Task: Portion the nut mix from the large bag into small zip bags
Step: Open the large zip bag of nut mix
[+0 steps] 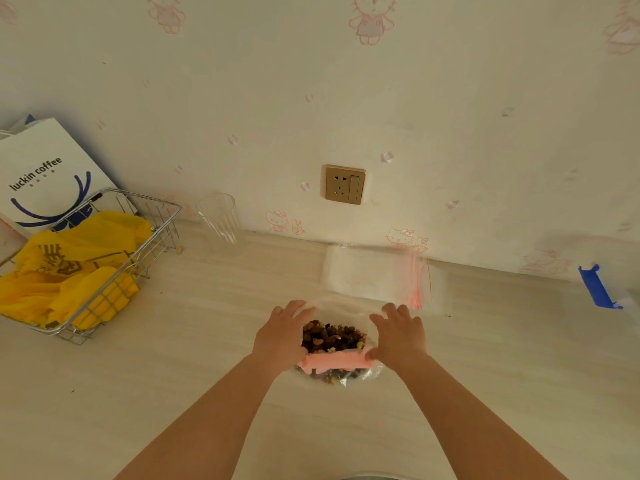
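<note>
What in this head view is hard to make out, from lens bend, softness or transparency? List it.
Head view: the wide lens bows the table edge and tilts the wall socket; the clear cup and stack of small zip bags nearly vanish against the pale wall and table; the nut mix is soft, single nuts indistinct; light is flat, shadows faint.

Left hand (pixel 280 336), right hand (pixel 398 336), fingers curled.

The large clear bag (pixel 337 370) with a pink strip across its near side lies open near the middle of the table, dark nut mix (pixel 332 336) showing inside, with flat red-lined small zip bags (pixel 374 275) just beyond it by the wall.
</note>
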